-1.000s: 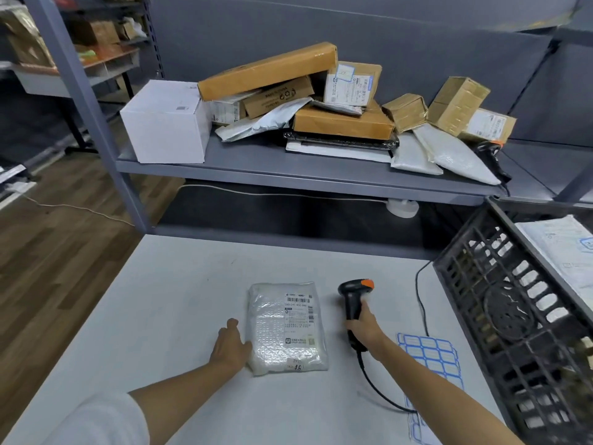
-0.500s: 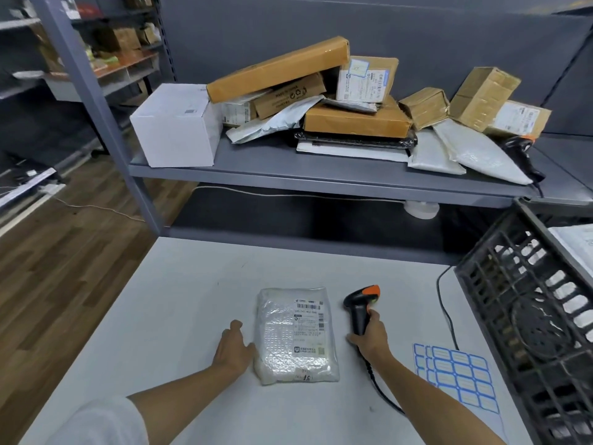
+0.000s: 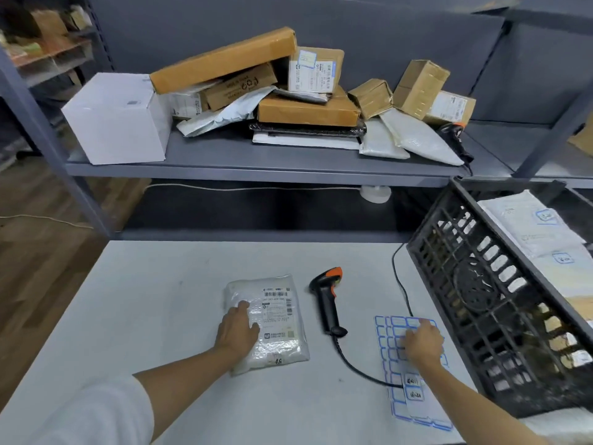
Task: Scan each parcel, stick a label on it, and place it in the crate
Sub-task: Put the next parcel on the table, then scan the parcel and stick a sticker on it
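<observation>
Can't tell what the right hand (image 3: 423, 345) fingers are doing on the blue-bordered label sheet (image 3: 394, 354), while the left hand (image 3: 236, 332) lies flat, fingers together, on the crinkly bubble-wrap parcel (image 3: 272, 319).

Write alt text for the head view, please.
A person's left hand rests on a bubble-wrapped parcel on a white table while the right hand reaches onto a label sheet; a scanner lies between, a black crate at right.

Two bare forearms in view. Left arm wears a short white sleeve (image 3: 106, 409), plain and loose, ending above the elbow. No sleeve visible on the right arm.
</observation>
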Action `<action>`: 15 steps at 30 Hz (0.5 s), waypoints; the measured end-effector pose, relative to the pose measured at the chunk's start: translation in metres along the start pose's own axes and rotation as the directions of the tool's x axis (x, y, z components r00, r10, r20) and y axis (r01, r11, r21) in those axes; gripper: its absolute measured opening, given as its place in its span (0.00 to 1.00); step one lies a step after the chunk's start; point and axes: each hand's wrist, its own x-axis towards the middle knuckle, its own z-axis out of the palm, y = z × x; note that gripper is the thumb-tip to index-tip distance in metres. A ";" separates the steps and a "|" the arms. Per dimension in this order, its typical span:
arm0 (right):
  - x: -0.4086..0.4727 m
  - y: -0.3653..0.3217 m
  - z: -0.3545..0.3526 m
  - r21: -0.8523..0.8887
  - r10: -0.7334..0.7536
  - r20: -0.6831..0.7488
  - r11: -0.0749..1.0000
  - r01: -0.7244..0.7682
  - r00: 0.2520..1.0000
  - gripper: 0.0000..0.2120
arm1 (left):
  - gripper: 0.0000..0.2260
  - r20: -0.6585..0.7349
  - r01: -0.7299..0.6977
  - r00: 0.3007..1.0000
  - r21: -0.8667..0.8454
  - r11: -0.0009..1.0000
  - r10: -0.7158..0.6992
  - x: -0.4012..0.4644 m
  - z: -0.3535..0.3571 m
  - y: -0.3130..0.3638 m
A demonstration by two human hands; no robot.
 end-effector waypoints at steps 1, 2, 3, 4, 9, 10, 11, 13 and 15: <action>0.001 0.014 -0.005 -0.033 0.047 0.021 0.998 -0.047 0.999 0.21 | 0.23 0.002 -0.003 1.000 0.003 1.000 0.003 -0.001 0.002 0.002; 0.002 0.027 -0.008 -0.058 0.096 0.049 0.994 -0.093 0.994 0.23 | 0.24 0.001 -0.005 1.000 0.002 1.000 0.005 -0.002 0.003 0.004; 0.002 0.038 -0.010 -0.076 0.146 0.081 0.987 -0.140 0.986 0.26 | 0.24 0.000 -0.007 1.000 0.000 1.000 0.007 -0.004 0.004 0.005; 0.003 0.048 -0.011 -0.091 0.189 0.111 0.980 -0.180 0.976 0.29 | 0.24 0.000 -0.008 1.000 0.001 1.000 0.008 -0.005 0.005 0.006; 0.002 0.071 -0.006 -0.191 0.261 0.170 0.955 -0.228 0.950 0.36 | 0.23 0.008 0.012 1.000 0.028 1.000 -0.013 -0.012 0.008 0.004; 0.001 0.072 -0.004 -0.212 0.253 0.168 0.953 -0.216 0.953 0.36 | 0.22 0.006 0.020 1.000 0.027 0.999 -0.020 -0.013 0.008 0.004; -0.001 0.071 -0.003 -0.228 0.249 0.165 0.951 -0.209 0.954 0.35 | 0.22 0.005 0.025 1.000 0.027 0.999 -0.025 -0.014 0.008 0.003; -0.005 0.069 -0.002 -0.236 0.237 0.145 0.951 -0.200 0.961 0.33 | 0.22 0.002 0.033 0.999 0.029 0.999 -0.033 -0.017 0.007 0.002; -0.010 0.067 0.000 -0.223 0.230 0.101 0.954 -0.203 0.968 0.31 | 0.22 0.000 0.043 0.999 0.036 0.998 -0.043 -0.019 0.005 0.001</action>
